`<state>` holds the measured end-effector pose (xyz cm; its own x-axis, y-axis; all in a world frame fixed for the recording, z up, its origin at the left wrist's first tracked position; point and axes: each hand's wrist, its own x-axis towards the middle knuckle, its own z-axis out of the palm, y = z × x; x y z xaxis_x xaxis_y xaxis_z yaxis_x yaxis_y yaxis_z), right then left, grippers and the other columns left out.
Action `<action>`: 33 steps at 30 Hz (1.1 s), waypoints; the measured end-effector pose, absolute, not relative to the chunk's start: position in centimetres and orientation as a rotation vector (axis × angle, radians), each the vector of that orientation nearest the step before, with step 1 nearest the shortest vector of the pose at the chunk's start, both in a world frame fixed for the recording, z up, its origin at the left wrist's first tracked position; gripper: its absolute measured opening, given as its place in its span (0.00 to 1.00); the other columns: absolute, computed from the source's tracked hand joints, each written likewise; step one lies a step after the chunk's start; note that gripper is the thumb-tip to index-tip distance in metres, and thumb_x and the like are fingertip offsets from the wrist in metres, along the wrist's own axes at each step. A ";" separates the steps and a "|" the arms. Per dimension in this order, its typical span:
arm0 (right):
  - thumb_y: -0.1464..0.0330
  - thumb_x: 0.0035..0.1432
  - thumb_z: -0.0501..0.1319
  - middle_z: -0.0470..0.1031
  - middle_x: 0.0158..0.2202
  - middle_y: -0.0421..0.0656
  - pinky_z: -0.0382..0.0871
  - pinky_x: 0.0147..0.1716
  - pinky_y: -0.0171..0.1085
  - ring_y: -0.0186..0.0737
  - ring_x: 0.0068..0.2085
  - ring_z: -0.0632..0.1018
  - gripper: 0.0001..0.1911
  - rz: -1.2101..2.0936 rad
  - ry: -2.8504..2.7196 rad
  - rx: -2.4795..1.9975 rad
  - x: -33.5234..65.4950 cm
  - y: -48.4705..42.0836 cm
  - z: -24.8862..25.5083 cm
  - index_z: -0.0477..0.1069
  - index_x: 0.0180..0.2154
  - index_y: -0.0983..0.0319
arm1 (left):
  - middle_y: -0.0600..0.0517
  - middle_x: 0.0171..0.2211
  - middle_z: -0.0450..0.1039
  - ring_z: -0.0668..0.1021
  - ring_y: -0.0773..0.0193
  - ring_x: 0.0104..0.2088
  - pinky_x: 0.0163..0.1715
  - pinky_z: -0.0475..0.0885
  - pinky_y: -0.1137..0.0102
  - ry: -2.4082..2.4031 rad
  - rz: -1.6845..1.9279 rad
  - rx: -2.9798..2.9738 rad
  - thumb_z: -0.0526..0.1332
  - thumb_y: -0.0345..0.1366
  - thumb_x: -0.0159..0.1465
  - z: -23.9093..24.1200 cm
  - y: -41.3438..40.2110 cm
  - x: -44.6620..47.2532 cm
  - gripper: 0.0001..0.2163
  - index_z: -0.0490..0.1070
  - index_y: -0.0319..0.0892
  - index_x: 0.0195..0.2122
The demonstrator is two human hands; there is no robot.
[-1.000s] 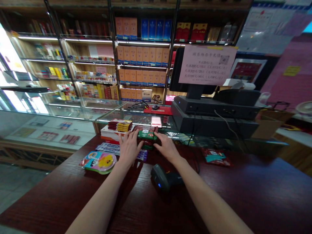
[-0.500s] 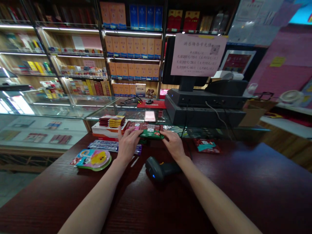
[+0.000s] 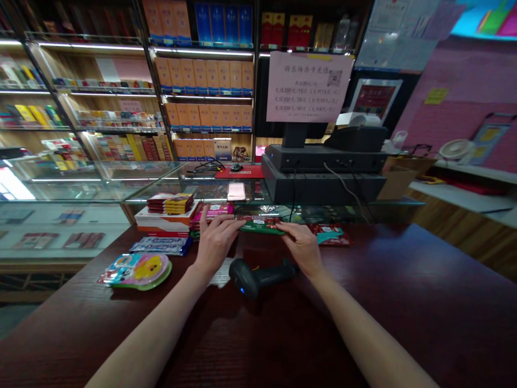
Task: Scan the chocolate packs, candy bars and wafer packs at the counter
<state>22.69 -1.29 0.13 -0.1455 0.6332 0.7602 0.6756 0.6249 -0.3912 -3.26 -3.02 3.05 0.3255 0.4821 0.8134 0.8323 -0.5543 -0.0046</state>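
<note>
The dark wooden desk (image 3: 404, 302) serves as a shop checkout surface, and the goods lie along its far edge against the glass display case (image 3: 81, 186), within arm's reach of the person. A green-and-red flat packet (image 3: 260, 224) lies at that far edge, roughly centred between the two hands. A handheld barcode scanner (image 3: 252, 275) rests on the desk just nearer the person than the packet, its lit end to the left, so that goods lie close to it. The cash register unit (image 3: 323, 172) with a paper notice (image 3: 309, 87) stands behind the glass.

Left hand (image 3: 216, 242): palm down, fingers extended and slightly spread, the fingertips reaching the left end of the green-and-red packet and lying over a pink packet (image 3: 214, 211) just beside it. It is open and grips nothing; whether it presses the packet cannot be told.

Right hand (image 3: 304, 249): palm down, fingers loosely curved, thumb and forefinger meeting the right end of the packet. The contact appears to be a light pinch; a firm hold cannot be confirmed.

To the left stand a stack of red and white cartons (image 3: 165, 218), a blue wrapped packet (image 3: 159, 246) and a round cartoon-printed pack (image 3: 137, 269). A red-and-teal packet (image 3: 329, 235) lies just right of the right hand.
</note>
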 end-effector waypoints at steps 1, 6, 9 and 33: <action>0.73 0.62 0.59 0.83 0.47 0.43 0.73 0.50 0.45 0.46 0.48 0.82 0.16 -0.028 -1.830 -1.073 22.9 -1.4 0.0 0.81 0.46 0.54 | 0.56 0.43 0.83 0.79 0.58 0.49 0.71 0.38 0.43 -1.184 -1.122 -2.192 0.59 0.34 0.70 3.0 -2.9 -3.0 0.11 0.76 0.53 0.51; 0.68 0.64 0.58 0.84 0.44 0.43 0.71 0.47 0.44 0.46 0.45 0.82 0.13 0.113 -1.770 -1.139 23.5 -1.4 -0.7 0.81 0.45 0.54 | 0.55 0.42 0.82 0.79 0.58 0.49 0.71 0.40 0.44 -1.302 -1.252 -2.253 0.60 0.35 0.69 2.3 -2.2 -2.1 0.08 0.77 0.52 0.46; 0.63 0.64 0.59 0.84 0.41 0.42 0.71 0.44 0.43 0.46 0.41 0.81 0.12 0.204 -1.681 -1.171 23.6 -1.1 -1.1 0.82 0.42 0.54 | 0.55 0.42 0.82 0.80 0.59 0.47 0.70 0.45 0.46 -1.384 -1.382 -2.255 0.61 0.36 0.68 1.7 -1.8 -1.7 0.06 0.77 0.51 0.43; 0.53 0.54 0.67 0.77 0.27 0.39 0.66 0.32 0.36 0.39 0.30 0.74 0.17 0.650 -1.330 -1.125 21.0 -0.7 -1.0 0.79 0.31 0.61 | 0.53 0.42 0.80 0.77 0.59 0.48 0.66 0.54 0.52 -1.387 -1.406 -2.179 0.58 0.40 0.70 0.5 -0.9 -2.2 0.07 0.75 0.49 0.44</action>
<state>21.02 -0.71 -1.02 0.1858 0.8910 0.4143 0.2213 0.3729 -0.9011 -2.24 -0.89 0.46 0.1072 0.5963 0.7955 0.7875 -0.5394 0.2982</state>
